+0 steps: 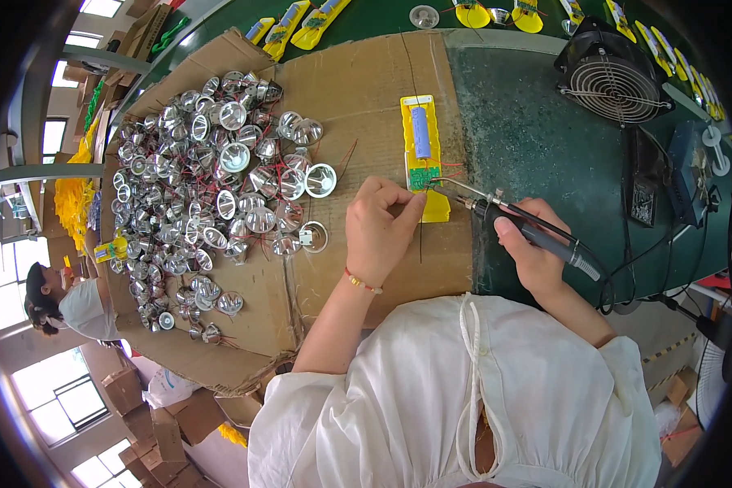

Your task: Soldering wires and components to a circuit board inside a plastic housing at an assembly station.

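Observation:
A yellow flashlight half-shell (424, 154) lies on the cardboard sheet (358, 98), with a blue cylindrical battery (420, 132) and a small green circuit board (421, 178) in it. My left hand (380, 230) pinches thin wire at the board. My right hand (533, 248) grips a black-handled soldering iron (512, 218), its metal tip touching the green board. Red wires stick out beside the board.
A large heap of silver reflector cups with red wires (203, 187) covers the cardboard's left part. A black fan (614, 77) stands at the back right, a black box with cables (644, 199) beside it. More yellow shells (301, 24) lie on the green belt. Another person (65, 301) sits at the left.

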`<state>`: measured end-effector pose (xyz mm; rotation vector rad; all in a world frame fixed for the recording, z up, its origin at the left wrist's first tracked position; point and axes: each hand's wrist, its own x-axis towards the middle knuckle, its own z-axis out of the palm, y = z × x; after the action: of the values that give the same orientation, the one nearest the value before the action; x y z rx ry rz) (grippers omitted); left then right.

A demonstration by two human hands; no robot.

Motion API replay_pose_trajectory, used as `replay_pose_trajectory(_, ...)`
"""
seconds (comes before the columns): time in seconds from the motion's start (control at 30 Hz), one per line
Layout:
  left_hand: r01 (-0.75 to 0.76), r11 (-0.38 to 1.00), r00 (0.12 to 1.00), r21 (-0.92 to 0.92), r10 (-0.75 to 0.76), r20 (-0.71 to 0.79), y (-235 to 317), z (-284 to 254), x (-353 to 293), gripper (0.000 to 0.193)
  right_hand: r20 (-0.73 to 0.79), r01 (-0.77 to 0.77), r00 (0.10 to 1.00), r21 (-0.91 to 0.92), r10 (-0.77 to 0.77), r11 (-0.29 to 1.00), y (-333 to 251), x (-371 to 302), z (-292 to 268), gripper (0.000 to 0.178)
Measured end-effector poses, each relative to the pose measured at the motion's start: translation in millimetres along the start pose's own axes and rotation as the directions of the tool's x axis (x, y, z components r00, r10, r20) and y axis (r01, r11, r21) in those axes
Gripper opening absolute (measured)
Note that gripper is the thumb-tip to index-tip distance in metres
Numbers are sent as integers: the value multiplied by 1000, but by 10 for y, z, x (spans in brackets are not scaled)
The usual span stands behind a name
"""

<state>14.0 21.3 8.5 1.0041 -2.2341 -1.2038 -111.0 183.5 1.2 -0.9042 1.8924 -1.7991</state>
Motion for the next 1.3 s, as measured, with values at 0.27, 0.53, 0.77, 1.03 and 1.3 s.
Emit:
replay_pose_trajectory(0.27,42,999,999,-15,-42,8,8,-10,11,12,-60,-93,993,104,100,990,-18,-35,-12,14)
replay_pose_trajectory(0.53,59,998,998,8,-59,6,18,4,36,14,-65,-106,991,179,119,978,-27,-61,-83,16)
replay_pose_trajectory(0.77,-328,921,915,209,365,-171,55,-99,20,10,-52,-121,990,201,134,972,-16,-73,-101,15)
replay_pose_trajectory(1.03,-52,983,978,178,86,-192,-39,-308,-262,13,-43,-127,990,170,136,977,6,-62,-97,17)
replay_pose_trajectory(1.3,69,988,998,-136,-68,13,-3,-18,-62,14,-28,-149,987,162,156,975,-21,-55,-32,16)
